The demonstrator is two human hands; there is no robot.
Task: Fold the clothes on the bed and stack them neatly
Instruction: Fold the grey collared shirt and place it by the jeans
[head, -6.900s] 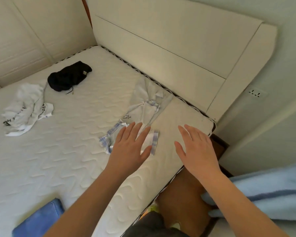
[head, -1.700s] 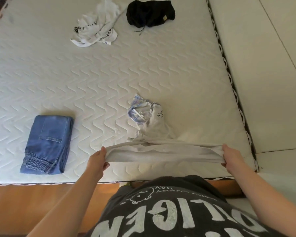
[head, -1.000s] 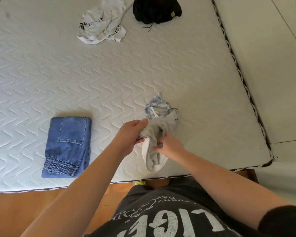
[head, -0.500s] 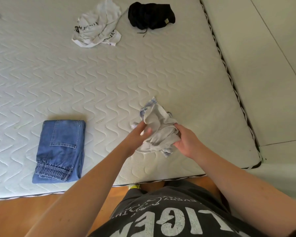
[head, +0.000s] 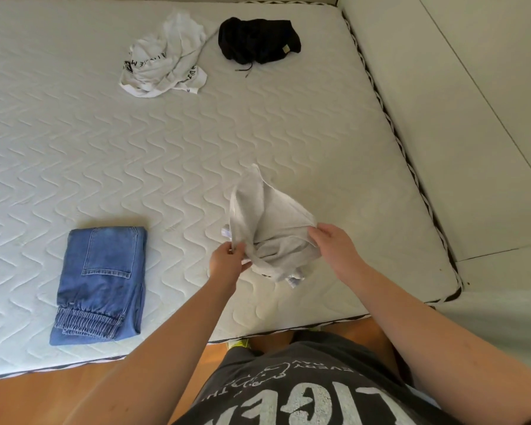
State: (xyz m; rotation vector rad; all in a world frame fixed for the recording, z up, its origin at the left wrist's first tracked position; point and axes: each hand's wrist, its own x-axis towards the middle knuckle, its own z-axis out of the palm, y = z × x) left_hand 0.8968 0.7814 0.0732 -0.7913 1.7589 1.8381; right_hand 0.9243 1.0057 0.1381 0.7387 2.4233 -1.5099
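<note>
Both hands are closed on the grey garment [head: 267, 228], bunched and partly lifted above the near edge of the bed [head: 74, 154]. The left hand [head: 228, 261] pinches the cloth's left edge between thumb and curled fingers, its forearm reaching up and forward from the person's side. The right hand [head: 334, 250] grips the opposite edge, fingers curled over the fabric, wrist bent slightly inward, arm stretched across from the right. A peak of the garment stands up beyond the hands, and a scrap of blue-checked lining shows underneath. Left of the grey garment, folded blue jeans [head: 100, 283] lie flat on the mattress. Far beyond it, toward the other side of the bed, sit a crumpled white shirt [head: 163, 59] and, just to its right, a black garment [head: 258, 39], apart from each other.
</note>
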